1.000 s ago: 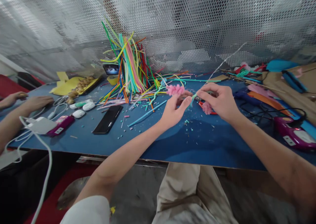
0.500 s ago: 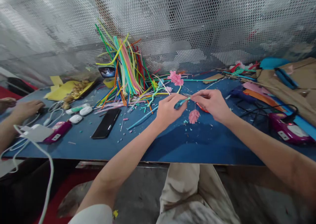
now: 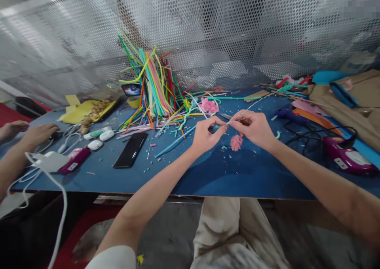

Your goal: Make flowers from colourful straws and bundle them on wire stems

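Note:
My left hand (image 3: 208, 134) is closed, thumb and forefinger pinching a short light-green piece of pipe cleaner (image 3: 227, 123). Touching the same spot are the pinched fingertips of my right hand (image 3: 252, 128). A fluffy pink flower (image 3: 236, 142) hangs just under my right fingers; its thin stem runs up into them, and the exact grip is hidden. Behind the fingertips a metal scissor blade (image 3: 225, 115) shows, the rest covered by my right hand. Beyond my left hand, another pink flower (image 3: 208, 105) lies on the blue table (image 3: 237, 182).
A bundle of colored pipe cleaners (image 3: 156, 87) stands at the back. On the left are a black phone (image 3: 130, 150), white cables (image 3: 61, 197) and a co-worker's hands (image 3: 40, 134). A glue gun (image 3: 292, 116), a purple power strip (image 3: 348, 154) and brown paper (image 3: 356, 99) lie right.
My left fingers have shifted slightly, and less of the blue-green strand shows at them. The hanging pink flower has moved a little right and down. The red scissor handle is no longer visible.

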Demonstrator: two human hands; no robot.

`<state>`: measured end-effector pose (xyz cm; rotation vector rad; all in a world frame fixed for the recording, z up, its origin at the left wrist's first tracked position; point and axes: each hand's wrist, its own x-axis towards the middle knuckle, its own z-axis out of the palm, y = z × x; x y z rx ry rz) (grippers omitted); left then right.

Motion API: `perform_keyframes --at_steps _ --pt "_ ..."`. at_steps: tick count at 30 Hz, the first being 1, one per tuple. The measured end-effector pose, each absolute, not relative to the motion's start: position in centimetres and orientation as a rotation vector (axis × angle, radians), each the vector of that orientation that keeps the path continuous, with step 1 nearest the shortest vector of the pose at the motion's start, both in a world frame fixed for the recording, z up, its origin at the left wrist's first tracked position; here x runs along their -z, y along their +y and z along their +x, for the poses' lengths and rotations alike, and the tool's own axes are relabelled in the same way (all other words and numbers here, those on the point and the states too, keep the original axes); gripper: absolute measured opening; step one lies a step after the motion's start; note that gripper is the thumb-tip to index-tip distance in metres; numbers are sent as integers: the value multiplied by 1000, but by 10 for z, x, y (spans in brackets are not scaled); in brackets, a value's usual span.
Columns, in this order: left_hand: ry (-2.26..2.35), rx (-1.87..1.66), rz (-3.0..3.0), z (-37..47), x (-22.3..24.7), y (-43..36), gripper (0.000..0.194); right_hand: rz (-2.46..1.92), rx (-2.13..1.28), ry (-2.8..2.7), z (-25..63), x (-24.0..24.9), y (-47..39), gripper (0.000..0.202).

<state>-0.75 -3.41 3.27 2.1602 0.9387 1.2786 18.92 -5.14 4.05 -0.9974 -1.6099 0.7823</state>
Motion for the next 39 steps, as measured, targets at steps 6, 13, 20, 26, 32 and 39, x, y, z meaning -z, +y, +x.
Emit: perform_keyframes --at_steps 6,13,20,26,32,39 --pt "893 -1168 2139 -4 -29 -33 20 -1049 -814 -1619 194 -40 -53 18" --pt "1080 -1375 2673 -3 -23 -33 25 -1133 -1140 -1315 187 -36 -54 20" --pt "970 -1498 2928 -10 -28 -29 11 -1061 -1319 -1189 183 -38 -56 20" --pt "1004 -1452 2735 -15 -30 -31 12 -1065 -1126 -1358 183 -40 -57 21" --pt "959 -1565 2440 -23 -38 -23 12 -1081 -1001 -1473 204 -36 -45 19" --pt "861 -1495 2459 -45 -47 0 15 -1005 -843 -1093 247 -37 -12 3"
